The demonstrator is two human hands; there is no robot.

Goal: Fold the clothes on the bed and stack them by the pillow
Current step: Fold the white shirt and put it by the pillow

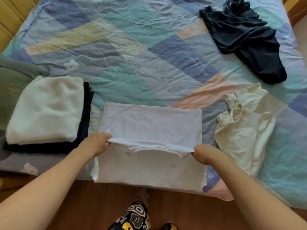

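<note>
I have the white T-shirt [149,127] pinched at both ends of a fold edge: my left hand [98,143] grips one corner, my right hand [204,154] the other, fingers curled round the cloth. The shirt lies on the bed [132,63] directly under and ahead of both hands, its near part reaching the bed edge. To fold it well, I judge I should keep the edge taut and level, carry both hands forward together, and lay it square on the far hem before smoothing. Just left of my left hand sits the folded stack [44,112], white on dark, against the pillow [11,83]. Right of my right hand lies a cream garment [245,127], unfolded; far beyond it, a dark garment [245,39]. The pillow is cut off by the frame, and my fingertips are hidden under cloth.
</note>
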